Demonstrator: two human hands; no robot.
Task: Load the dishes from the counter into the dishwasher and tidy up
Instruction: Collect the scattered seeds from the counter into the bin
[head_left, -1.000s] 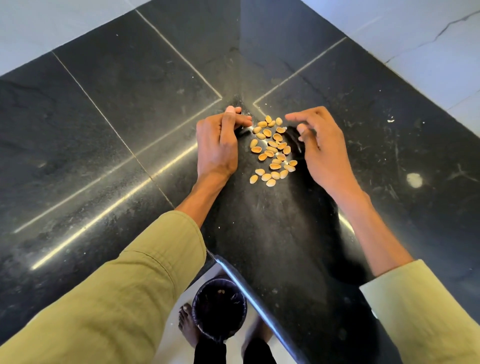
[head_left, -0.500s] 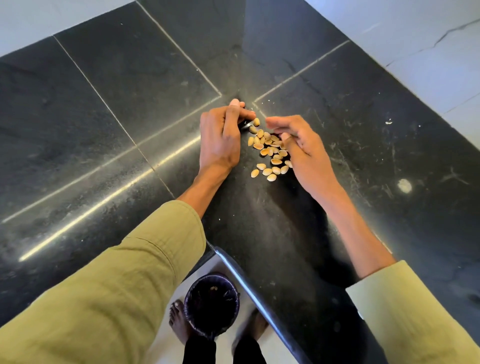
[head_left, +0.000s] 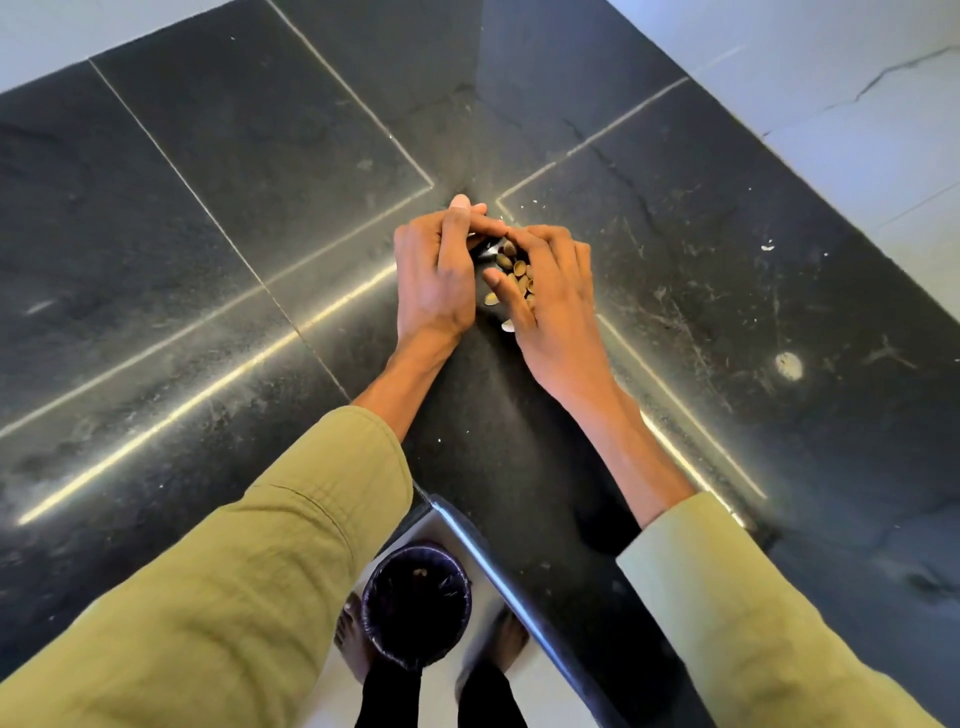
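Two hands cupping together on the black worktop (head_left: 260, 218), left hand (head_left: 434, 275) standing on edge with fingers straight, right hand (head_left: 553, 306) curling its fingers round the nut shells (head_left: 515, 270), shells lying between both palms, dark bin (head_left: 415, 605) sitting on the floor below the near edge.

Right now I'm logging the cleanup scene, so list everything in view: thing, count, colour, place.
pistachio shells: a small pile, count unclear, tan, on the counter between the two hands
counter: one, black stone with pale seams, filling most of the view
wall: pale, behind the counter on both sides of the corner
waste bin: one, dark, on the floor below the counter edge, between the feet
feet: two, bare, on the pale floor
sleeves: two, olive green, lower frame
left hand: edge-on beside the shells
right hand: curled over the shells, scooping them
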